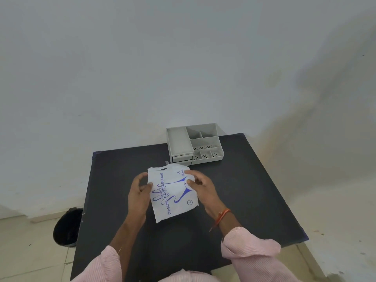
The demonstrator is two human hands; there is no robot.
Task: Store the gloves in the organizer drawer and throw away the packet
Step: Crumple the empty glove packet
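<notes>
1. Your left hand (140, 190) and right hand (200, 185) both grip the white glove packet (173, 192), lifted above the black table (244, 190).
2. The grey organizer (194, 145) sits at the table's far edge; a dark bin (67, 227) stands on the floor, left.

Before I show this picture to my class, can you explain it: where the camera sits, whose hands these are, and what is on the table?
There is one picture, from a camera worn on a person's head, looking down at their own hands. The left hand and right hand hold a white glove packet by its sides above a black table. At the table's far edge stands a grey organizer with open compartments and small drawers. A dark bin stands on the floor to the left.
</notes>
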